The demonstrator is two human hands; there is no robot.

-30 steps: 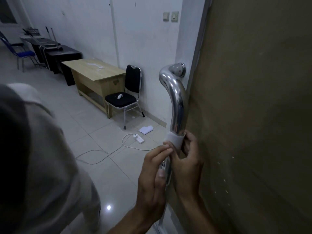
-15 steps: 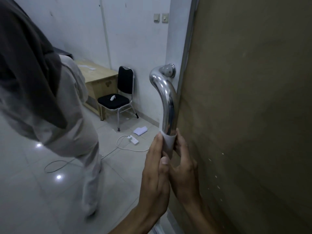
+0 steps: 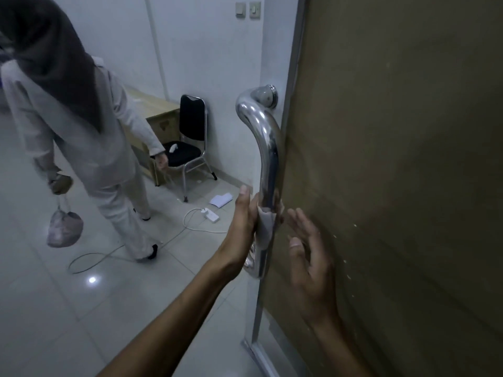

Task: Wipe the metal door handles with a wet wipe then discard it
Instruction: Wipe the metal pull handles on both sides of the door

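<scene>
A curved chrome door handle [image 3: 268, 148] runs down the edge of a brown door [image 3: 394, 159]. A white wet wipe [image 3: 265, 223] is wrapped around the handle's lower stretch. My left hand [image 3: 242, 229] presses the wipe against the handle from the left with straight fingers. My right hand [image 3: 307, 257] hangs beside the handle on the door side, fingers spread and relaxed, not touching the wipe.
A person in pale clothes [image 3: 81, 126] walks across the tiled floor at left, carrying a tied bag [image 3: 64, 228]. A black chair [image 3: 187, 142] and a wooden desk [image 3: 158, 118] stand by the wall. A power strip [image 3: 211, 214], a cable and a paper [image 3: 221, 200] lie on the floor.
My right hand has let go of the wipe and drawn back from the handle. My left hand stays pressed on the wipe. The person has walked farther into the room.
</scene>
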